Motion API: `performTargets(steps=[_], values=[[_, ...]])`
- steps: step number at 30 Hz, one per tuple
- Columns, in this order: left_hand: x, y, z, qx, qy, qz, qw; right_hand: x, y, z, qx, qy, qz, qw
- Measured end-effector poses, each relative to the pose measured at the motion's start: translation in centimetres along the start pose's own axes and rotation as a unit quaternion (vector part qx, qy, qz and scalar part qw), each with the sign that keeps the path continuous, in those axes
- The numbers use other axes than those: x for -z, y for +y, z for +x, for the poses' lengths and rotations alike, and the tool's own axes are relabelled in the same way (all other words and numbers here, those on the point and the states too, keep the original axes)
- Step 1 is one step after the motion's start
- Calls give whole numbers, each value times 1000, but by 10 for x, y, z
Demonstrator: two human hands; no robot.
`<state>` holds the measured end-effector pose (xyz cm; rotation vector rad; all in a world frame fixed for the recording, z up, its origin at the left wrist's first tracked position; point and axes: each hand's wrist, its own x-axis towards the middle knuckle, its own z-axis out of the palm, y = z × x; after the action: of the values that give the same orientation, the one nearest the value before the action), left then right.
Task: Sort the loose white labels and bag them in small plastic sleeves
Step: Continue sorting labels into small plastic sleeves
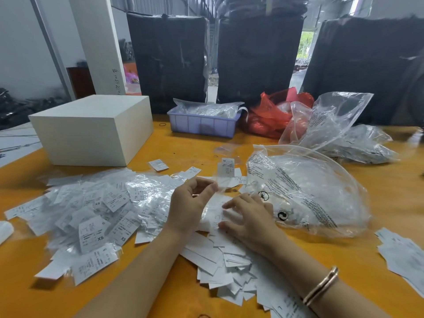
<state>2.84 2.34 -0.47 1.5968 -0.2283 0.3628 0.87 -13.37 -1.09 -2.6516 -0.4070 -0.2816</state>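
Observation:
My left hand (191, 206) is raised over the orange table (390, 198) and pinches a small clear plastic sleeve (226, 177) with a white label marked XL inside it. My right hand (249, 218) lies with spread fingers on a heap of loose white labels (220, 255) in front of me. To the left sits a wide pile of bagged labels (91, 210) in clear sleeves, marked XS, S and XL.
A large crumpled clear bag (309, 191) lies right of my hands. A white box (91, 129) stands at the back left, a purple tray (204, 122) and red bags (275, 115) behind. More labels (403, 255) lie at the right edge.

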Motion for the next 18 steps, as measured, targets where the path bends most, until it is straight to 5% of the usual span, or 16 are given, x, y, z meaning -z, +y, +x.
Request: performTargets(steps=[5,11,15,18], values=[[-1,1,1,-2,2,4,1000,-2,2,3,0,-22,-25,999],[0,2,-1,-12,-2,-4,1000,7,2,1,-32,35,157,986],[0,2,-1,-20,-8,10,1000,17,4,-1,-60,103,423,898],[0,3,-2,-27,-10,26,999,21,9,0,-75,159,480,859]])
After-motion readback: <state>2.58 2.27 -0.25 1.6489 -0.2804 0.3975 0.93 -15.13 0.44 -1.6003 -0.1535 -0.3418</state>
